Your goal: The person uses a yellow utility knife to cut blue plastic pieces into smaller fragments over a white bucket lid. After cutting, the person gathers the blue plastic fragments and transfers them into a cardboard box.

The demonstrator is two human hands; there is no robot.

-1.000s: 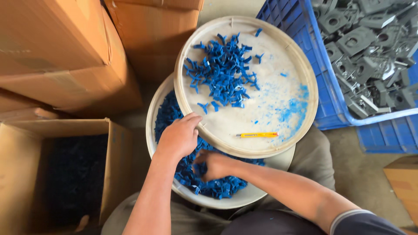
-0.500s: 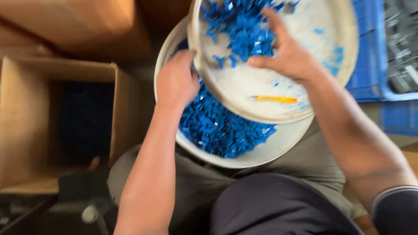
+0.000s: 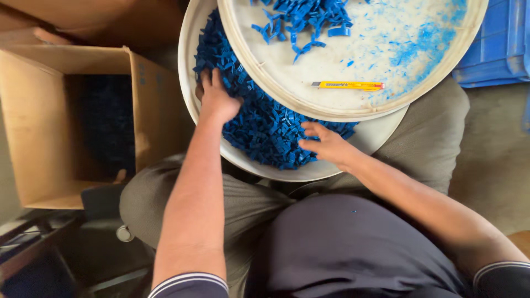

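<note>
1. Cardboard: the open box (image 3: pixel 33 121) is the biggest thing we see, well to the left of our left fingers, its dark inside holding what looks like more blue pieces, too shadowed to tell for sure.

2. Next in size, the upper round tray (image 3: pixel 386 107) lies above and beyond both sets of fingers, overlapping the far part of the lower one. It carries a smaller scatter of blue parts (image 3: pixel 309 19) and smears of blue dust.

3. The lower round tray (image 3: pixel 190 105) rests on our lap; its pale rim curves just left of our left fingers and just below our right ones.

4. A blue crate (image 3: pixel 499 49) sits far to the right of our right fingers, touching the picture's edge.

5. The heap of small blue plastic pieces (image 3: pixel 265 129) fills the lower tray and lies directly under and between both hands.

6. Our left hand (image 3: pixel 216 102) lies palm down on the heap, fingers close together and pushed forward into the pieces near the tray's left rim; whether they grip any we cannot tell.

7. Our right hand (image 3: pixel 327 146) rests at the heap's near right side, fingers loosely spread and curled, tips touching the pieces; no clear pinch shows.

8. A yellow utility knife (image 3: pixel 348 85) lies flat on the upper tray, just beyond our right fingers, apart from them.
</note>
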